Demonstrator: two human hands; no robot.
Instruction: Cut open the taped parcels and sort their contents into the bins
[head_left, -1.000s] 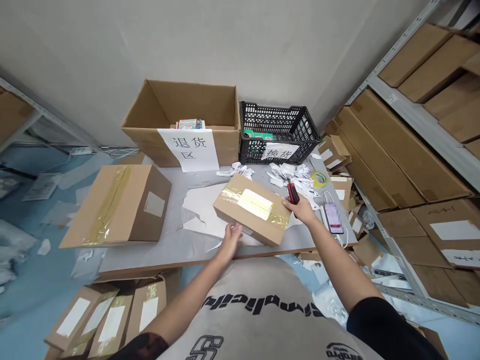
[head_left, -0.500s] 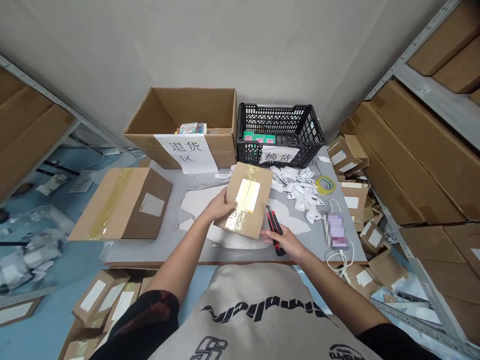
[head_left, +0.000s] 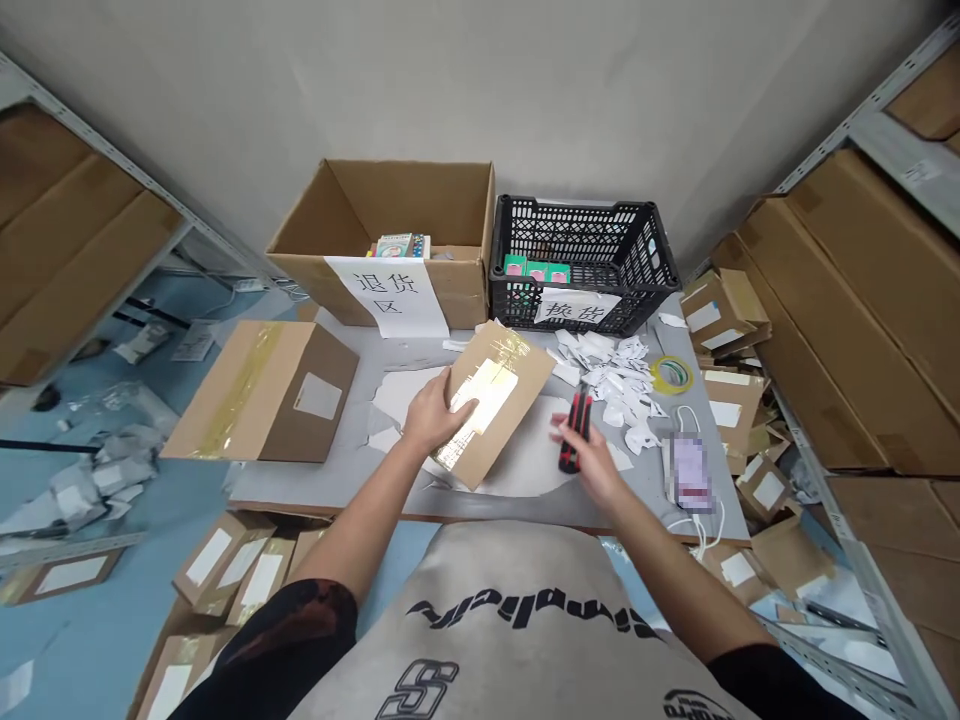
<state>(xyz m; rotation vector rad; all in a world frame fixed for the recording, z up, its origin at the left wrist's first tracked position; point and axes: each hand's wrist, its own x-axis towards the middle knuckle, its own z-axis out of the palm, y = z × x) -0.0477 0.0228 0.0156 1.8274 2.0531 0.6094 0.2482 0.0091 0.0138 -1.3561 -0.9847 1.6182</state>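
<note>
My left hand (head_left: 436, 412) grips the left edge of a taped cardboard box (head_left: 517, 385), thumb over its white label. The box is tilted above the table, its label side facing up. In my right hand (head_left: 589, 455) is a red and black utility knife (head_left: 576, 430), held upright, to the right of the box and apart from it. Whether its blade is out I cannot tell. Under the box lies a torn white sheet (head_left: 536, 470) on the grey tabletop.
A larger taped carton (head_left: 247, 390) stands at the left. Behind are an open carton (head_left: 457, 290) and a black crate (head_left: 585, 275), both holding small packages. Paper scraps (head_left: 615, 380), a tape roll (head_left: 671, 374) and a phone (head_left: 690, 470) with a cable lie at the right.
The box has turned clockwise in my left hand. My right hand with the utility knife has moved right and up, away from the box. The whole view has shifted slightly.
</note>
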